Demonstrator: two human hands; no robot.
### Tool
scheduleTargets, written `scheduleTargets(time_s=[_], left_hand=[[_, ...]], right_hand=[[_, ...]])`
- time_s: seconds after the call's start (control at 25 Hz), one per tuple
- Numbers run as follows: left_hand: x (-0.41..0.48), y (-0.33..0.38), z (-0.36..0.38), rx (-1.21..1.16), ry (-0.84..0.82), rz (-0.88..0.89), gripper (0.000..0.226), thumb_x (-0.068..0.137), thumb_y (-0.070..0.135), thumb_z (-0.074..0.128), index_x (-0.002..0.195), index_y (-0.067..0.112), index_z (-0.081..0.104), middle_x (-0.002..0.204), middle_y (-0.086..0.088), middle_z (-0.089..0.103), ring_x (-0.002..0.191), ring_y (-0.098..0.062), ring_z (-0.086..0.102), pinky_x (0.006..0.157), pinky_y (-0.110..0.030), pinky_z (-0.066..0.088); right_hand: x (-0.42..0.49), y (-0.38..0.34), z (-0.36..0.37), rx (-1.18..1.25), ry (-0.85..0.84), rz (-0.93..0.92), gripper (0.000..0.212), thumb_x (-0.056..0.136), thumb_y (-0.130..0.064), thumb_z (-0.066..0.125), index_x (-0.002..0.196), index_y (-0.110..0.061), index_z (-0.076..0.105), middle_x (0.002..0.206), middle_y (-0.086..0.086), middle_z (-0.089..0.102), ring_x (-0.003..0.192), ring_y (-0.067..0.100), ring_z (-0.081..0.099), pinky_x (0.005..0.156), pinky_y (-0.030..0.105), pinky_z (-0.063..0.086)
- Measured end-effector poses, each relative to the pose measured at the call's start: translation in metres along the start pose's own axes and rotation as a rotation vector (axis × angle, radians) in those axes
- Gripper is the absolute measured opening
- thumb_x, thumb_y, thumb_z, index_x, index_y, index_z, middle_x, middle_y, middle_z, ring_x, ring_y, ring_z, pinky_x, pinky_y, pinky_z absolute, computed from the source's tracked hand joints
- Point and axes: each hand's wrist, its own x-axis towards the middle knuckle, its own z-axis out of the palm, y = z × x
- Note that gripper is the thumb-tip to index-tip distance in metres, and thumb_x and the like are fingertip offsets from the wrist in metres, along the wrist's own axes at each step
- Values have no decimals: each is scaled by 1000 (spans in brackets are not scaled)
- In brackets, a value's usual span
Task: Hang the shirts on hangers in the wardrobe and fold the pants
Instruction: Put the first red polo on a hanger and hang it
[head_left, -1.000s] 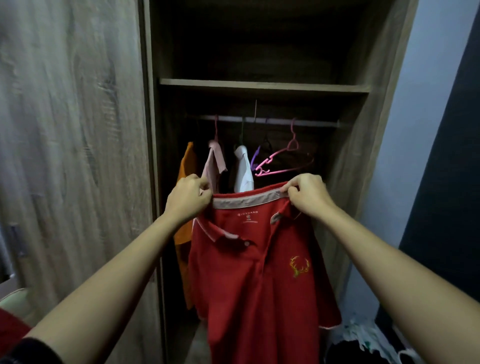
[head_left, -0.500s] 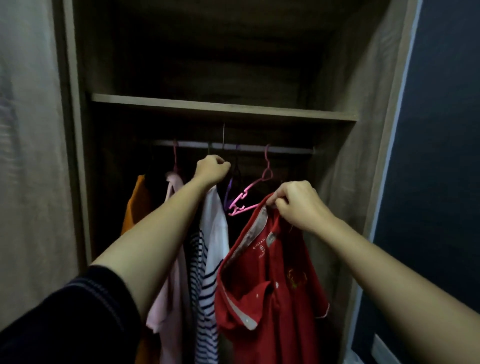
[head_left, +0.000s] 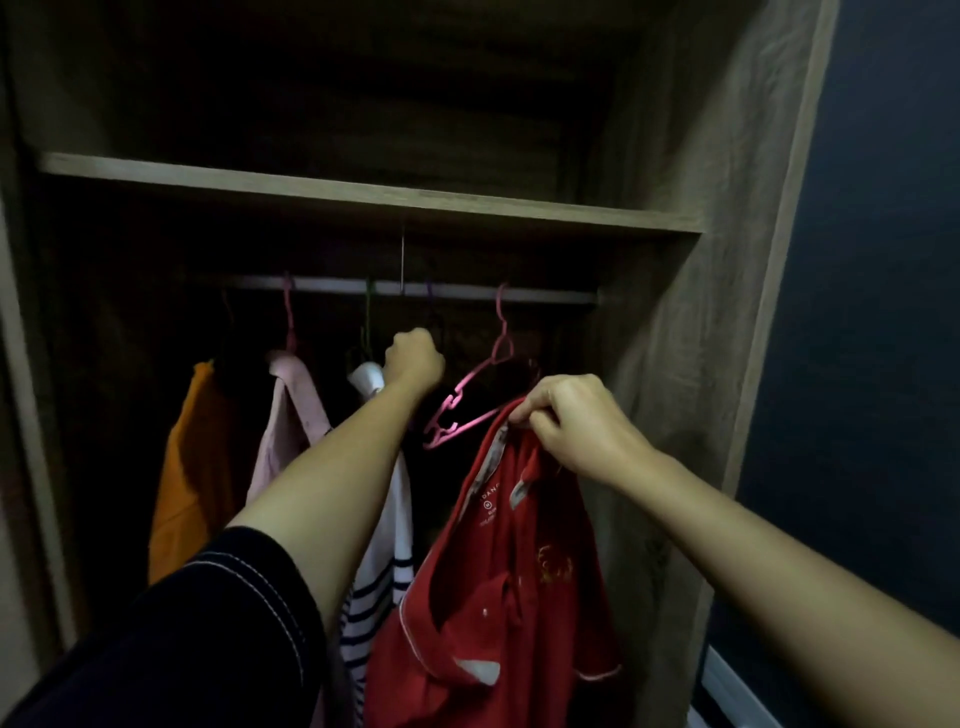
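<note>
My right hand (head_left: 576, 428) pinches the collar of a red polo shirt (head_left: 498, 597), which hangs limp in front of the open wardrobe. My left hand (head_left: 415, 358) is raised just under the metal rail (head_left: 545, 296), its fingers closed around the neck of a purple hanger (head_left: 428, 291) whose body is lost in the dark. An empty pink hanger (head_left: 467, 410) hangs tilted on the rail between my two hands, right next to the red collar.
An orange shirt (head_left: 192, 467), a pale pink shirt (head_left: 291, 415) and a white striped shirt (head_left: 384, 571) hang on the rail's left part. A wooden shelf (head_left: 311, 189) runs above the rail. The wardrobe's side wall (head_left: 701, 364) stands close on the right.
My left hand let go of the red shirt and rose to the hangers under the rail. My right hand alone now holds the shirt, and I have come closer to the wardrobe.
</note>
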Motion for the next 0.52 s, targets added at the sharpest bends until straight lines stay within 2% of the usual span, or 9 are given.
scheduleTargets(time_s=[0.12, 0.32, 0.44, 0.52], left_hand=[[-9, 3, -13, 35, 33, 50, 31, 88, 12, 49, 113, -6, 56, 119, -28, 57, 110, -44, 54, 84, -40, 46], [-50, -4, -47, 42, 115, 69, 33, 85, 14, 47, 112, -3, 52, 119, -28, 55, 110, -47, 52, 87, -43, 45], [-87, -26, -63, 116, 213, 137, 28, 89, 17, 46, 104, -5, 54, 109, -32, 58, 102, -50, 54, 81, -46, 45], [-117, -49, -76, 166, 273, 168, 30, 94, 26, 47, 104, -1, 56, 102, -31, 60, 98, -50, 55, 79, -47, 45]], right_hand=[[-3, -6, 4, -4, 7, -10, 29, 82, -1, 51, 89, -14, 76, 98, -1, 71, 93, 10, 65, 89, 23, 50], [-19, -14, 13, -20, -34, -1, 29, 83, -2, 50, 94, -14, 75, 103, 2, 70, 96, 15, 65, 87, 19, 47], [-31, -13, 22, -33, -62, 9, 30, 83, -3, 50, 95, -15, 74, 105, 4, 69, 99, 21, 65, 90, 29, 51], [-44, -14, 29, -88, -126, -15, 31, 84, -5, 48, 101, -16, 72, 111, 7, 65, 103, 26, 62, 92, 34, 50]])
